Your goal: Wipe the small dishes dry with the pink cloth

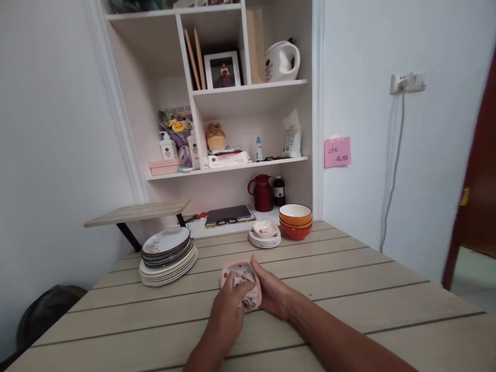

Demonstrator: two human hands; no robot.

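Observation:
A small squarish bowl [226, 274] with a pink rim and red spots inside is held over the near middle of the table. My right hand [273, 290] grips its right side, thumb along the rim and the fingers hidden beneath. Inside the bowl, my left hand [229, 304] presses a crumpled pale pink cloth [252, 295], its fingers closed on it. Beyond the hands stands a stack of small white plates [265, 242] with a small patterned bowl [265, 228] on top.
Stacked orange and red bowls [296, 222] stand at the back right of the table [349, 294]. A tall pile of dinner plates [168, 258] sits on the left, near a small raised shelf [137, 213]. Behind are a red jug [263, 194], a dark bottle [279, 191] and a laptop-like slab [228, 215].

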